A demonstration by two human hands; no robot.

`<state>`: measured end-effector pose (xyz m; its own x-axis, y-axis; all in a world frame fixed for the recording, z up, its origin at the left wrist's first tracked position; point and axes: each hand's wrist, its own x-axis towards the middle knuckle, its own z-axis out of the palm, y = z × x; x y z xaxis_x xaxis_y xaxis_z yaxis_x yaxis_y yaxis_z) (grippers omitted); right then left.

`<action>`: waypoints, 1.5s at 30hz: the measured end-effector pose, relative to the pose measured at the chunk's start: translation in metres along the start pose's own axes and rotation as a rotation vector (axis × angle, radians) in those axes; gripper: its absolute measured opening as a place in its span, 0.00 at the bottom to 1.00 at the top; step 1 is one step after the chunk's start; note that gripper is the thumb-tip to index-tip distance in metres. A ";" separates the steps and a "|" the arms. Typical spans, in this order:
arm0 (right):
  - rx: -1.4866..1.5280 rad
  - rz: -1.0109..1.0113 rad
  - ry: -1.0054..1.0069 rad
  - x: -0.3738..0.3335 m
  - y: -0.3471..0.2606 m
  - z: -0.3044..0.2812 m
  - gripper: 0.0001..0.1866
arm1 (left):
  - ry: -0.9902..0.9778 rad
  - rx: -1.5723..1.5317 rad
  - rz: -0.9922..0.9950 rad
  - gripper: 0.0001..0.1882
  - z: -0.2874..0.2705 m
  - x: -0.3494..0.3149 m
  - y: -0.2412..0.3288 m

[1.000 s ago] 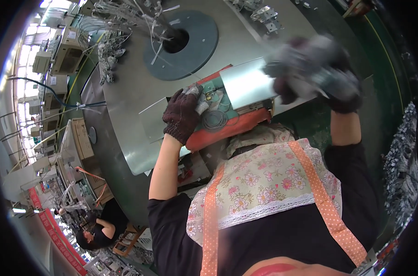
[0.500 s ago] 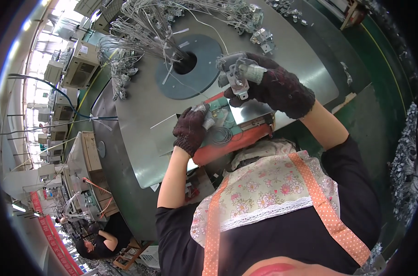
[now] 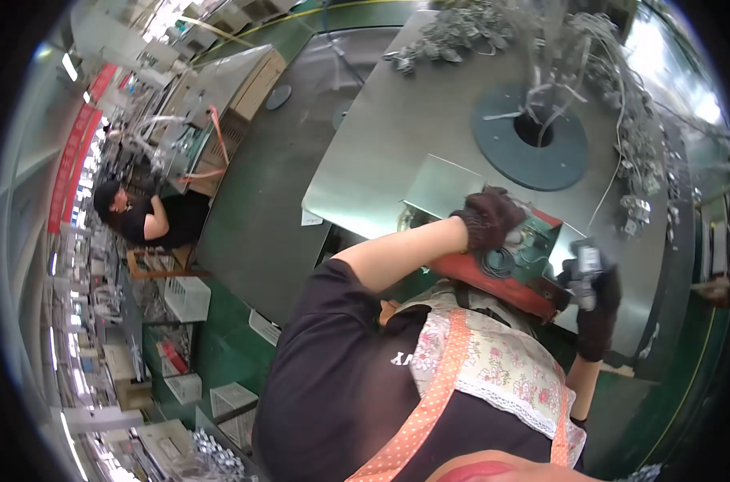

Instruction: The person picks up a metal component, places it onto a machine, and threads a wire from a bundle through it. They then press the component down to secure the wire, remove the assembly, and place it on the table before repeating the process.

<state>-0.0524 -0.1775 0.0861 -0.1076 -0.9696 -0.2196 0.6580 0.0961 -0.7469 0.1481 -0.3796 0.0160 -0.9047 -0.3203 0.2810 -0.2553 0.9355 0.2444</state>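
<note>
My left hand [image 3: 488, 217], in a dark glove, rests on the top edge of a green fixture [image 3: 542, 239] that sits in a red tray [image 3: 493, 287] at the near edge of the steel table [image 3: 397, 145]. A coil of dark wire [image 3: 493, 262] lies just below that hand. Also gloved, my right hand [image 3: 596, 309] is off the right side of the fixture. It is closed around a small grey metal connector part [image 3: 587, 263] held upright. My apron and shoulder hide the front of the tray.
A dark round disc with a centre hole [image 3: 534, 138] lies on the table, with white wires rising from it. Heaps of grey wired parts [image 3: 453, 30] line the far and right rim [image 3: 640, 173]. Another person [image 3: 144, 215] sits at a bench on the left, near white crates [image 3: 187, 297].
The view has swung round to the left. My right hand has come down from above the fixture to its right side, still gripping the grey part. My left hand stays at the fixture.
</note>
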 end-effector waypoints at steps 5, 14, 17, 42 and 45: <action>-1.278 -0.485 -0.079 0.036 0.044 -0.007 0.25 | -0.318 -0.027 -0.154 0.23 -0.021 0.001 0.009; -0.996 -0.549 0.468 0.022 0.028 -0.002 0.24 | -0.096 -0.742 -0.407 0.23 -0.024 0.012 -0.009; -1.120 -0.673 0.164 0.050 0.044 -0.012 0.27 | -0.261 -0.901 -0.630 0.23 -0.065 0.024 -0.038; -1.980 -0.514 0.163 0.103 0.097 0.035 0.36 | 0.107 0.042 0.216 0.18 -0.035 -0.005 -0.072; -1.802 -0.521 0.185 0.099 0.103 0.039 0.49 | -0.068 -0.002 0.273 0.20 -0.016 -0.002 -0.048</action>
<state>0.0342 -0.2725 0.0116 -0.1607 -0.9543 0.2518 -0.9142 0.0477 -0.4023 0.1673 -0.4264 0.0184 -0.9606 -0.0455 0.2740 0.0017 0.9855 0.1699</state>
